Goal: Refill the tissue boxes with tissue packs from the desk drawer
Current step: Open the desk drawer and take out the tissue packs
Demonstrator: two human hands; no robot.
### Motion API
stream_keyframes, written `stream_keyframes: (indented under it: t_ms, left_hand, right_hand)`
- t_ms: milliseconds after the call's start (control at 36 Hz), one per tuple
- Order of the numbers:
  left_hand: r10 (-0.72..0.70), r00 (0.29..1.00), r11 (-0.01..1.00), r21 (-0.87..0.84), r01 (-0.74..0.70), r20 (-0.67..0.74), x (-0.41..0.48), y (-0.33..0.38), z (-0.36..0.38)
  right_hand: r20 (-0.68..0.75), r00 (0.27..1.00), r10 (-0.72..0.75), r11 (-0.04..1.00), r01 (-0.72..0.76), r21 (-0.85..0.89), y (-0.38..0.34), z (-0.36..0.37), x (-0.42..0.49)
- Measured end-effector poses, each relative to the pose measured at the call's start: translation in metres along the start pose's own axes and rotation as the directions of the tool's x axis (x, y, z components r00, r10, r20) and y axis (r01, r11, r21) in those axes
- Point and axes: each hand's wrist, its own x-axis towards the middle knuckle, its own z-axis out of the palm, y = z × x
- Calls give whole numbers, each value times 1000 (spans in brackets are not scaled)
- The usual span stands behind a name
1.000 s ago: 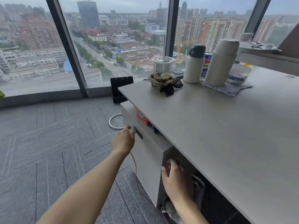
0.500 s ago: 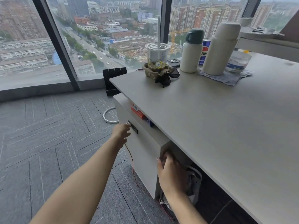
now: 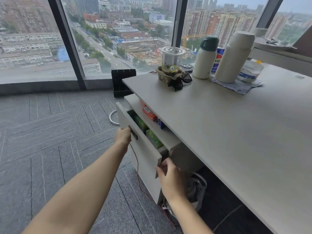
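Note:
The desk drawer [image 3: 145, 149] under the grey desk [image 3: 228, 132] stands partly pulled out. Green tissue packs [image 3: 152, 138] show in the gap behind its front panel. My left hand [image 3: 122, 136] is closed on the dark handle at the middle of the drawer front. My right hand [image 3: 168, 174] grips the near edge of the drawer front, its fingers hooked behind the panel. No tissue box is in view.
On the desk stand a plastic cup [image 3: 172, 56], two white flasks [image 3: 205, 58], a cola can and a tub. A red box [image 3: 149, 113] lies on the shelf above the drawer. A bag [image 3: 195, 190] and red cable sit below. A black box [image 3: 122, 81] stands by the window.
The drawer was shut a second ago and has slid out towards me, showing the green packs. Both hands have moved back with the drawer front.

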Motion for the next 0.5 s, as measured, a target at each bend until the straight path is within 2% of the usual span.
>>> stream_keyframes:
  t_ms: [111,250,500]
  left_hand:
    - [-6,1000,1000,17,7,-14,-6,-9,-31]
    - [-67,997,994,79,70,-46,-15,-19,-75]
    - [-67,988,996,47,74,-141,-41,-44,-148]
  right_hand:
    - [70,997,-32,999,30,23,-13,8,-15]
    - [243,969,-45,998,32,56,-33,17,-29]
    - [520,832,-195,980,148,131,-66,40,-63]
